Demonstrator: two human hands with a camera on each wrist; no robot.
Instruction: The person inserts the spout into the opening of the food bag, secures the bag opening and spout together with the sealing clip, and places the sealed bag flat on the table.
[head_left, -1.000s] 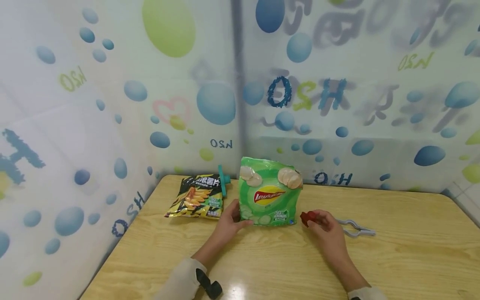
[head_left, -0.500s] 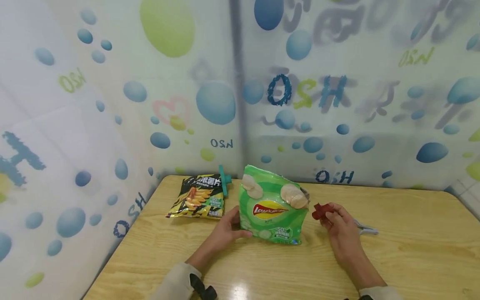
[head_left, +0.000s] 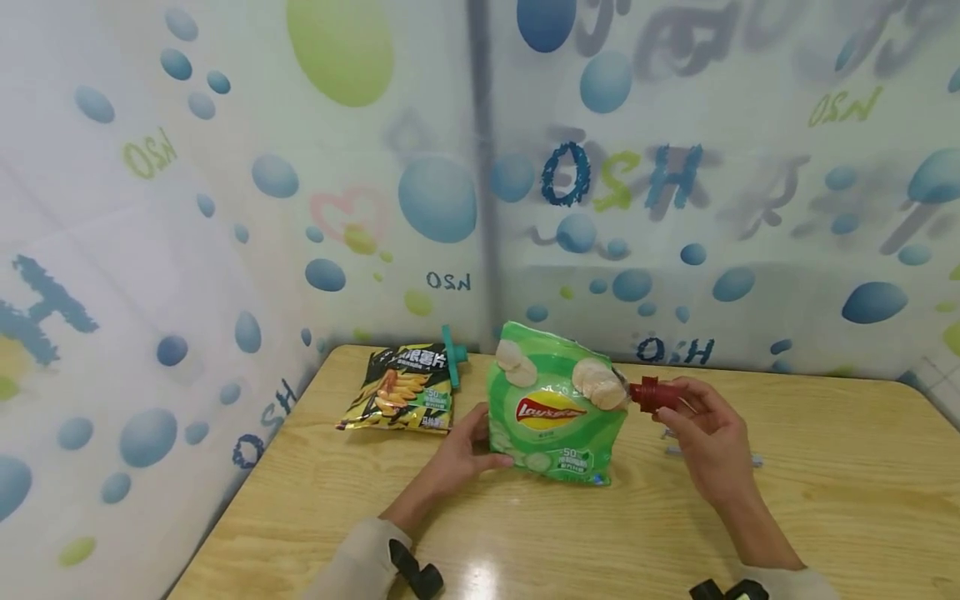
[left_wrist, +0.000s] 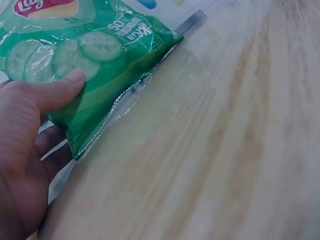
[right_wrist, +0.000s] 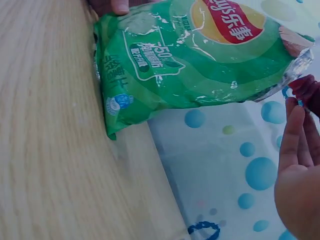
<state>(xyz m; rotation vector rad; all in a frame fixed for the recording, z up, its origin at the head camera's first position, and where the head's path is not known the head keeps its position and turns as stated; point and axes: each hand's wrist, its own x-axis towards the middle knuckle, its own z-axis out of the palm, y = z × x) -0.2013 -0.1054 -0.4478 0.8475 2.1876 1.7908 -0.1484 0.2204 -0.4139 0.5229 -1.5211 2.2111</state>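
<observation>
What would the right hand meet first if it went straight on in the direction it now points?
Probably the green chip bag, at its upper right corner. The red piece pinched in the right hand would arrive first; whether it already touches is unclear.

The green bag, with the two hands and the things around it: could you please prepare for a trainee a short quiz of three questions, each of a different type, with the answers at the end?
1. Multiple choice: what does the right hand hold?
A) the gray item
B) the red piece
C) the teal piece

2. True or false: the left hand grips the green bag near a lower corner.

3. Short answer: in the head view, on which side of the green bag does the black-and-yellow bag lie?

Key:
1. B
2. True
3. The left side
</observation>
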